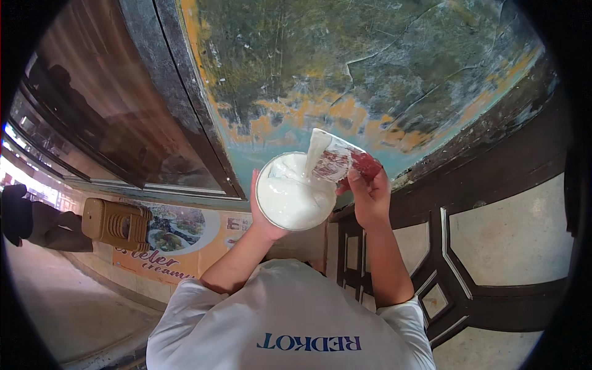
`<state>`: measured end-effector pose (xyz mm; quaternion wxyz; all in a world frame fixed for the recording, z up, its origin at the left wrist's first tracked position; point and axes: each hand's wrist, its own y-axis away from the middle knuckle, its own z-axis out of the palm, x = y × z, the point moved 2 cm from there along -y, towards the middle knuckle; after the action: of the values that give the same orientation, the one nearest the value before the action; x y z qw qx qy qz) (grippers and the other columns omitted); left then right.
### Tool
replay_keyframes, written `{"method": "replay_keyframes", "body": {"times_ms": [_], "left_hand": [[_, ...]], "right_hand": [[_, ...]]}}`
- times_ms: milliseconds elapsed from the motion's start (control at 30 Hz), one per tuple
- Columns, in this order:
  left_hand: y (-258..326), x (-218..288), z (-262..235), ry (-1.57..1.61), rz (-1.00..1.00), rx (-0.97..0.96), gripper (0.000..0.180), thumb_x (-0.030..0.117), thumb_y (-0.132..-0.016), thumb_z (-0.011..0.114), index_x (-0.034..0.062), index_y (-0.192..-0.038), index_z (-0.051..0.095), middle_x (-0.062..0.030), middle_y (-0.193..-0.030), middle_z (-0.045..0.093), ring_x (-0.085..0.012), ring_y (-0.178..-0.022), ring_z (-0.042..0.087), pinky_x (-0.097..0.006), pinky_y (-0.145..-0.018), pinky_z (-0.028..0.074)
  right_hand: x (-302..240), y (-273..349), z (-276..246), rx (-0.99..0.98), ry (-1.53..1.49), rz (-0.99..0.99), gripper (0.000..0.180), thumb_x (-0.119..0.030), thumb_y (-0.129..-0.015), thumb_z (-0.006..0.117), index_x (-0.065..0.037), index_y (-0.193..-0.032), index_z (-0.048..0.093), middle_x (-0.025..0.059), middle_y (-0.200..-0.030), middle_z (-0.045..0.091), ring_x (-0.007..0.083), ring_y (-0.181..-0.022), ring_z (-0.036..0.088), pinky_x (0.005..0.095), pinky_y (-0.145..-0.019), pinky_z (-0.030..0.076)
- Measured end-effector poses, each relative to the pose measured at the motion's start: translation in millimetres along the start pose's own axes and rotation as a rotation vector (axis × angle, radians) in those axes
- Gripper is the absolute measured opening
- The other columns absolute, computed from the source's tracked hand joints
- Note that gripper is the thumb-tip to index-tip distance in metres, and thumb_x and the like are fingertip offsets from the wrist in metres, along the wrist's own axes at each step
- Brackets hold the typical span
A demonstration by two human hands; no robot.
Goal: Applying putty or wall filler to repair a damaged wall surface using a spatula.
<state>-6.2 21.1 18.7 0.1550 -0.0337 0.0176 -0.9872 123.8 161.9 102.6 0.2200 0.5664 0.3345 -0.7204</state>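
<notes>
A round tub of thick white paste is held up in front of my chest by my left hand, whose fingers wrap round its left side and underside. My right hand grips a red putty scraper smeared with white paste. Its blade edge leans over the tub's upper right rim, with paste hanging from its left corner down toward the contents. Beyond both hands stands a worn wall, patched in dark grey, orange and pale turquoise, with cracks across it.
To the left is a dark-framed glass panel. Below it, a stack of brown plastic stools stands by an orange printed poster. Farther left a person's dark clothing shows. Dark panelling with pale insets lies to the right.
</notes>
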Motion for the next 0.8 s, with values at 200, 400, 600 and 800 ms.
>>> {"method": "replay_keyframes", "body": {"times_ms": [200,400,600,800], "left_hand": [[1.1,-3.1,9.4,-0.225,0.07,0.059,0.083,0.073,-0.098,0.03,0.0167,-0.158,0.037,-0.0135,-0.16,0.041,-0.0395,-0.143,0.043,-0.061,-0.117,0.034],[1.9,-6.4,4.3,-0.075,-0.005,0.04,0.083,0.074,-0.097,0.034,0.0161,-0.157,0.039,-0.0137,-0.159,0.043,-0.0395,-0.142,0.045,-0.06,-0.117,0.035],[6.6,-12.5,2.5,-0.139,-0.014,0.031,0.086,0.075,-0.096,0.035,0.0152,-0.158,0.038,-0.0146,-0.16,0.041,-0.0407,-0.144,0.042,-0.062,-0.118,0.033],[0.3,-22.2,-9.2,-0.062,-0.043,0.028,0.085,0.074,-0.096,0.035,0.0152,-0.157,0.038,-0.0146,-0.16,0.041,-0.0398,-0.144,0.043,-0.061,-0.118,0.034]], "right_hand": [[-4.9,-1.9,-3.7,-0.031,0.064,0.042,0.026,-0.012,-0.102,0.064,0.003,-0.123,0.063,0.0043,-0.101,0.069,0.0095,-0.085,0.065,0.029,-0.074,0.059],[11.8,6.1,-13.5,-0.052,0.094,0.006,0.026,-0.01,-0.1,0.065,0.002,-0.123,0.066,0.0024,-0.101,0.07,0.0079,-0.084,0.065,0.0287,-0.074,0.059],[50.2,18.9,-38.5,0.1,-0.423,0.246,0.032,-0.011,-0.1,0.059,-0.004,-0.131,0.058,0.0098,-0.11,0.072,0.021,-0.087,0.073,0.0325,-0.059,0.063],[56.0,32.4,-47.7,0.145,-0.584,0.314,0.031,-0.018,-0.104,0.055,-0.005,-0.132,0.056,0.0095,-0.11,0.072,0.021,-0.084,0.073,0.0324,-0.056,0.062]]}}
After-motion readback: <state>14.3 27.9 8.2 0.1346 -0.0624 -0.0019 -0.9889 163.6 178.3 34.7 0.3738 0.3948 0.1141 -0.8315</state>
